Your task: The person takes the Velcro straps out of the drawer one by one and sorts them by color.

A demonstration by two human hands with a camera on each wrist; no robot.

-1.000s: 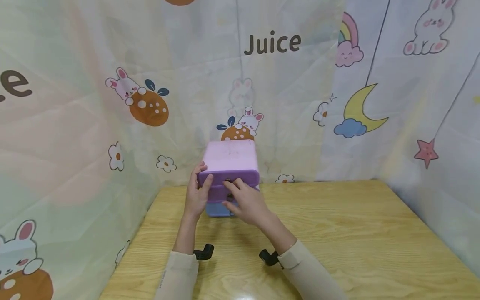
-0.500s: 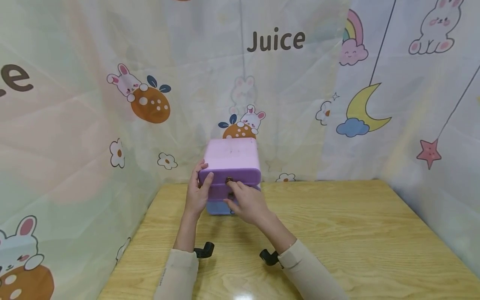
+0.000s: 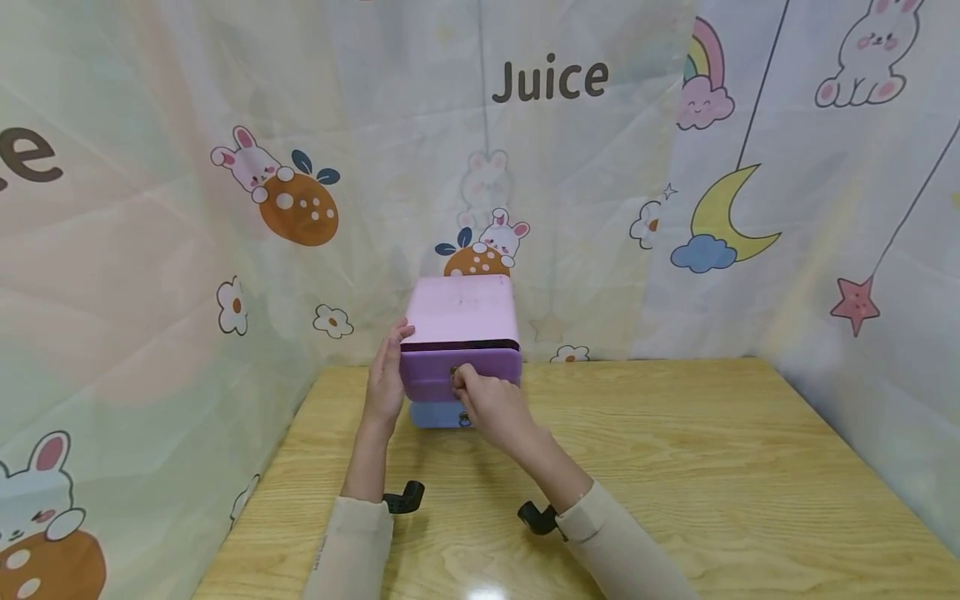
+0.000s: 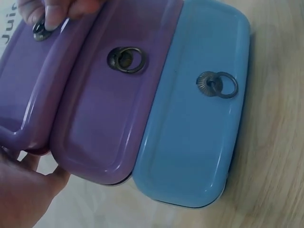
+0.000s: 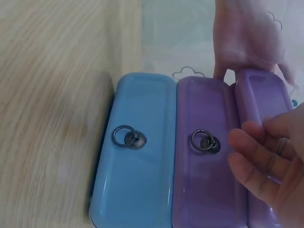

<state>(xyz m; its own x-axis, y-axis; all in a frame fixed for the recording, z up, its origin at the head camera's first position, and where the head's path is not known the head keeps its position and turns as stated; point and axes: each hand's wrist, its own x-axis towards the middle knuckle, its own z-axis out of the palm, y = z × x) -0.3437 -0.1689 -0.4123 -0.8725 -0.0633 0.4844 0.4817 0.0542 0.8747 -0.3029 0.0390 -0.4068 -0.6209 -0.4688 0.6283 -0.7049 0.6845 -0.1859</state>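
Note:
A small chest of drawers with a pink top stands at the back of the table. Its upper purple drawer sticks out a little, and a dark gap shows above its front. My right hand pinches the metal knob of that drawer between thumb and finger, the other fingers loosely bent. Along the chest's left side lies my left hand, fingers reaching up to the top edge, thumb off the front. Below are a second purple drawer and a blue drawer, both pushed in, each with a ring pull.
The wood-grain table spreads to the right and in front of the chest. A printed cloth with rabbits and fruit hangs close behind and at both sides. Black camera mounts jut inward from both wrists.
The upper drawer was flush and has come out toward me, drawn by my right hand, which first felt for the knob. My left thumb has left the drawer front for the side.

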